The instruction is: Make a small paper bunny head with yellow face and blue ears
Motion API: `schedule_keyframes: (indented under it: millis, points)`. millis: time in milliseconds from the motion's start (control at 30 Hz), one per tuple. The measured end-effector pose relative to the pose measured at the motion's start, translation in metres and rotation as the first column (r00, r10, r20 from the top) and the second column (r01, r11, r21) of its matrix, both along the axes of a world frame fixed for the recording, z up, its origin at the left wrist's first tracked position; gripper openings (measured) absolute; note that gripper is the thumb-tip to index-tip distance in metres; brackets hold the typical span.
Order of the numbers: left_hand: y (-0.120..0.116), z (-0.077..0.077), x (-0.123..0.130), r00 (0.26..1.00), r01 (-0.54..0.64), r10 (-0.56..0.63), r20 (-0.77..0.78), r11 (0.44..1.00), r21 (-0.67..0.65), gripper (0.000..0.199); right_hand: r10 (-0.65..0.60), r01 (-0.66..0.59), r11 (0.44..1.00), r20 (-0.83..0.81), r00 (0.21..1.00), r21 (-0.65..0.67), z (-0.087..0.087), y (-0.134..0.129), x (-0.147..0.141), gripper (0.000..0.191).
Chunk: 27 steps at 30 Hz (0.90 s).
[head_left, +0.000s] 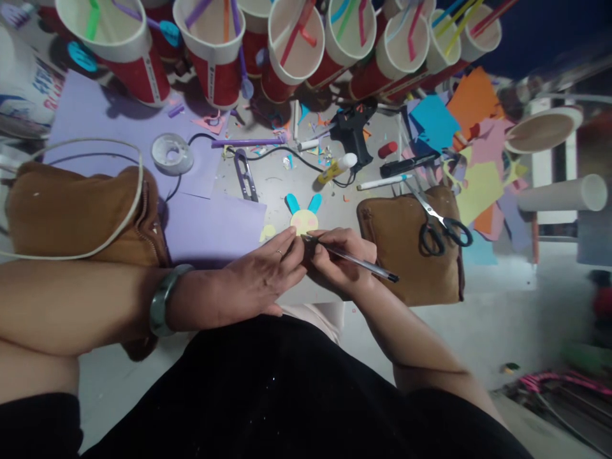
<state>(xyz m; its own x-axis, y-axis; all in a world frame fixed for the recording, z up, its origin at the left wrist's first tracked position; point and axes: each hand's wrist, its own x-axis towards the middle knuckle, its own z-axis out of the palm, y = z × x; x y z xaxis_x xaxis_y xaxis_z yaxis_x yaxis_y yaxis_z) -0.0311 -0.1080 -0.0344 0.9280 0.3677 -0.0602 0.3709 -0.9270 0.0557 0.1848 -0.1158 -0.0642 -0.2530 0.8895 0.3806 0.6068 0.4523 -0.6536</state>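
Observation:
A yellow paper rabbit head (303, 218) with blue ears and pink cheeks lies on the table in front of me. My left hand (258, 274) rests at its lower left edge, fingers stretched out and lying flat, gripping nothing. A clear-barrelled pen (359, 259) with a black end is pinched in my right hand (343, 255), its point down at the rabbit's lower part. The pen's tip and the bottom of the head are partly hidden by my fingers. A small yellow paper piece (268, 232) sits left of the rabbit.
Red-and-white paper cups (217, 70) holding coloured straws line the back. Scissors (437, 223) lie on a brown cushion (406, 268) at right. A black glue gun (354, 132), glue stick (338, 167), tape roll (172, 153), purple cutter (245, 174) and paper scraps (480, 175) are spread around.

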Motion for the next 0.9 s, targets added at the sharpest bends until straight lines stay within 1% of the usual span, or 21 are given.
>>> schedule_keyframes:
  millis: [133,233,367,433,633,767,900]
  points:
    - [0.000,0.001,-0.001,1.000,-0.010,0.009,-0.028,0.998,-0.055,0.111,-0.015,0.015,0.999,0.006,1.000,0.034,-0.002,0.000,-0.001,0.014]
    - [-0.002,-0.003,-0.003,0.999,-0.024,0.022,-0.033,0.998,-0.053,0.113,-0.027,0.026,0.999,0.009,1.000,0.042,-0.004,0.000,-0.001,0.012]
    - [-0.004,-0.010,-0.007,0.999,-0.001,0.002,0.041,1.000,-0.021,0.121,-0.017,0.017,0.999,0.013,1.000,0.037,-0.005,0.000,-0.001,0.012]
    - [-0.003,-0.012,-0.009,0.998,0.009,-0.007,0.069,1.000,-0.029,0.123,-0.013,0.012,0.999,0.010,1.000,0.037,-0.005,0.000,-0.001,0.013]
    - [-0.003,-0.011,-0.009,0.998,0.006,-0.004,0.061,1.000,-0.028,0.124,-0.015,0.015,1.000,0.005,1.000,0.004,-0.005,-0.001,-0.001,0.012]
    - [-0.004,-0.011,-0.009,0.998,0.002,0.001,0.061,0.999,-0.046,0.122,-0.004,0.004,1.000,0.029,1.000,-0.001,-0.004,-0.001,0.000,0.011]
    - [-0.004,-0.012,-0.010,0.998,-0.002,0.006,0.066,0.998,-0.060,0.125,-0.013,0.013,1.000,0.042,0.999,-0.002,-0.003,-0.001,0.000,0.011]
